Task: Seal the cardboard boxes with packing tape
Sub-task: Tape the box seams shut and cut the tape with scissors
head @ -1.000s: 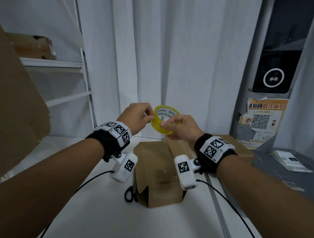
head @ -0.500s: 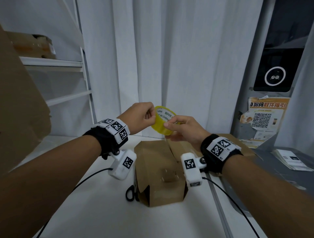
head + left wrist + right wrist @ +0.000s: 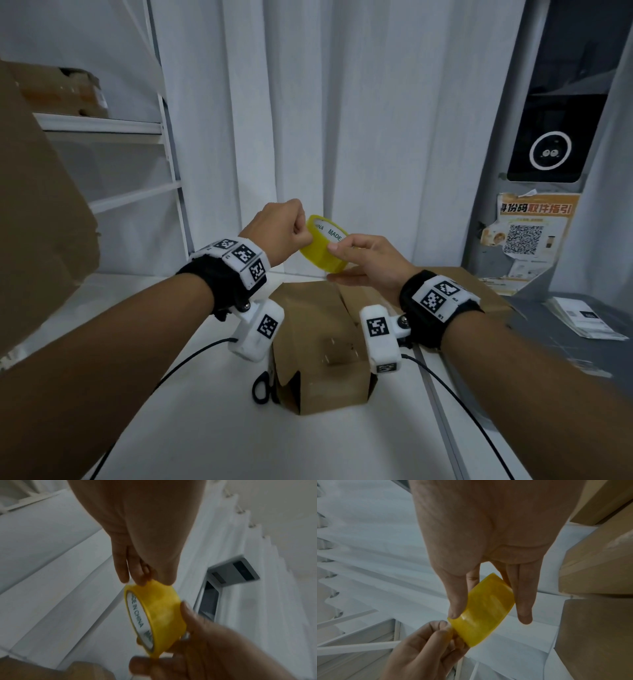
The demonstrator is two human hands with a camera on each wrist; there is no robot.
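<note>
A yellow packing tape roll with a white printed core is held in the air above a small cardboard box whose top flaps are folded down. My right hand grips the roll between the thumb and fingers across its width. The left hand pinches the outer layer at the roll's left rim with curled fingertips. No loose strip of tape shows. A second cardboard box lies behind, to the right.
Black-handled scissors lie against the small box's left side on the white table. A large cardboard sheet leans at the left by white shelves. White curtains hang behind. Papers lie on a grey surface at right.
Both hands have shifted a little, the right one lower and to the right. The roll has turned more edge-on, so less of its hole shows.
</note>
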